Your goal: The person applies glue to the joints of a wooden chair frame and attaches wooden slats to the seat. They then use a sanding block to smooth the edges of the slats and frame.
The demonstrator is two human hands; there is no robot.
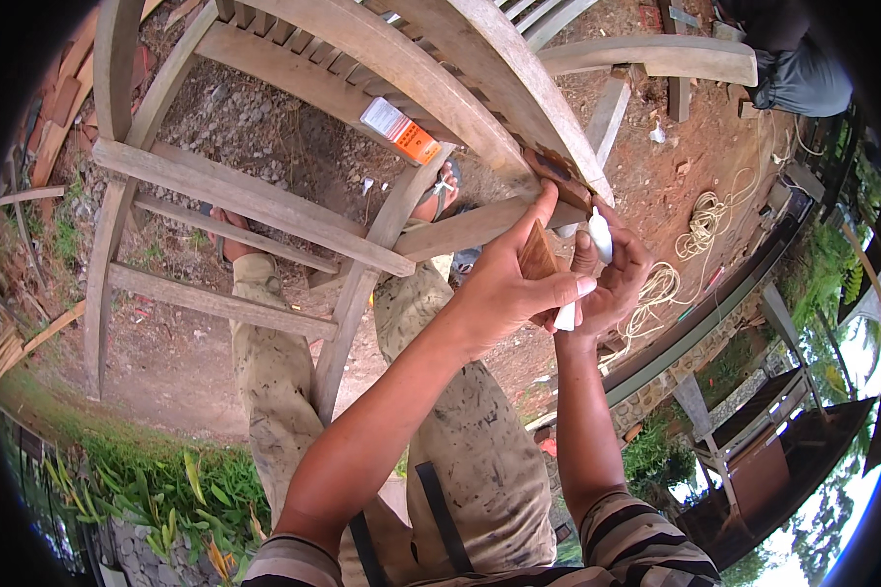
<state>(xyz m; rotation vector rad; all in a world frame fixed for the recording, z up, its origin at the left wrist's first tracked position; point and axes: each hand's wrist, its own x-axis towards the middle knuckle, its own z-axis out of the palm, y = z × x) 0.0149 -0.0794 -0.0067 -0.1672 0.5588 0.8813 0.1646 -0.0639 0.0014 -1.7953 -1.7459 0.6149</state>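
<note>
My left hand [504, 284] is closed around a small brown piece of wood [536, 252], its index finger stretched up to the weathered wooden frame. Below its thumb pokes out a white strip [565, 315] whose kind I cannot make out. My right hand [622, 279] grips a small white squeeze bottle [600, 238], nozzle upward, close under a darker reddish-brown patch [561, 176] at the frame's joint. The grey wooden chair-like frame [431, 83], with curved rails and slats, spreads in front of me. On it rests an orange and white box [401, 130].
A second slatted frame part [656, 59] stands at the far right, near a person's dark clothing [803, 78]. Coiled pale rope [705, 225] lies on the reddish dirt. Stacked boards [64, 108] and green plants [157, 489] are on the left.
</note>
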